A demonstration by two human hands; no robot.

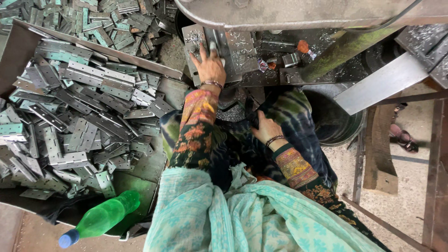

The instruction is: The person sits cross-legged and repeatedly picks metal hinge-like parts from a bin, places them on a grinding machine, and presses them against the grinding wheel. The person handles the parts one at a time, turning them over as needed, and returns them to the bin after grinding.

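My left hand (210,65) lies stretched forward on the machine bed (261,60), fingers pressing down on a flat grey metal hinge plate (198,39) with punched holes. My right hand (265,129) rests low in my lap against dark patterned cloth, fingers curled downward. What is under them stays hidden. Both wrists carry bangles and patterned sleeves. A pale turquoise scarf (233,214) covers my lap below the hands.
A metal tray (154,65) at left is heaped with several grey hinges (79,112); more lie beyond it at top left. A green plastic bottle (100,217) with a blue cap lies at the tray's near edge. A dark round tub (336,126) and a sandalled foot (403,137) are at right.
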